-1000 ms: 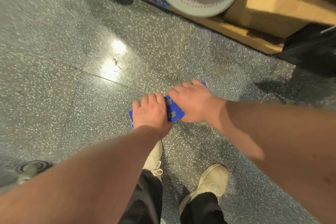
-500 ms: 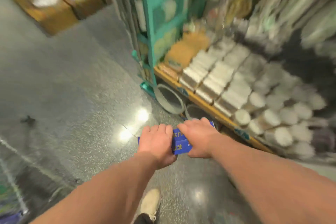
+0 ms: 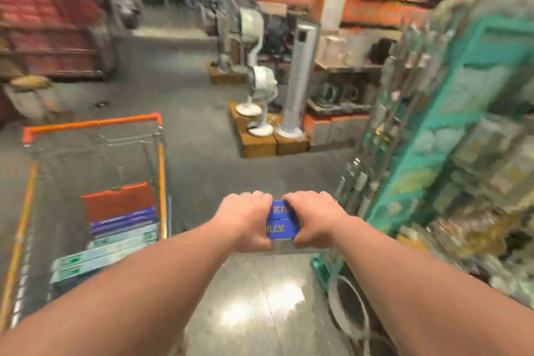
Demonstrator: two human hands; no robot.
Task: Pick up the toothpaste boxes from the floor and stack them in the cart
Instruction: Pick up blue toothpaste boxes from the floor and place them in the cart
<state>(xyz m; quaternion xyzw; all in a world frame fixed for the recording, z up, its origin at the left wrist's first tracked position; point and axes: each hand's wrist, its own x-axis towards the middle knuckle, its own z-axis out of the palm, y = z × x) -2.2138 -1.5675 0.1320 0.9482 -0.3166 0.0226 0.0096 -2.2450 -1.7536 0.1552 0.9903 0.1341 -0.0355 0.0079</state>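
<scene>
Blue toothpaste boxes [image 3: 280,224] with yellow lettering are clamped between both hands, held up in front of me above the floor. My left hand [image 3: 247,218] grips their left end and my right hand [image 3: 310,220] grips the right end; most of the boxes are hidden under the fingers. The shopping cart [image 3: 95,124], wire with orange trim, stands to the left. Inside it lies a stack of boxes [image 3: 115,231]: blue ones on top of white-green ones, below an orange flap.
A teal shelf rack [image 3: 450,136] full of goods lines the right side. White fans and a tower fan [image 3: 299,78] stand on cardboard boxes ahead. Round basins [image 3: 346,306] lean at the rack's foot. Red shelving [image 3: 49,29] stands far left. The picture is blurred.
The boxes came off the floor in both hands and rose. My view swung up from the floor to the aisle, and the cart came into sight on the left.
</scene>
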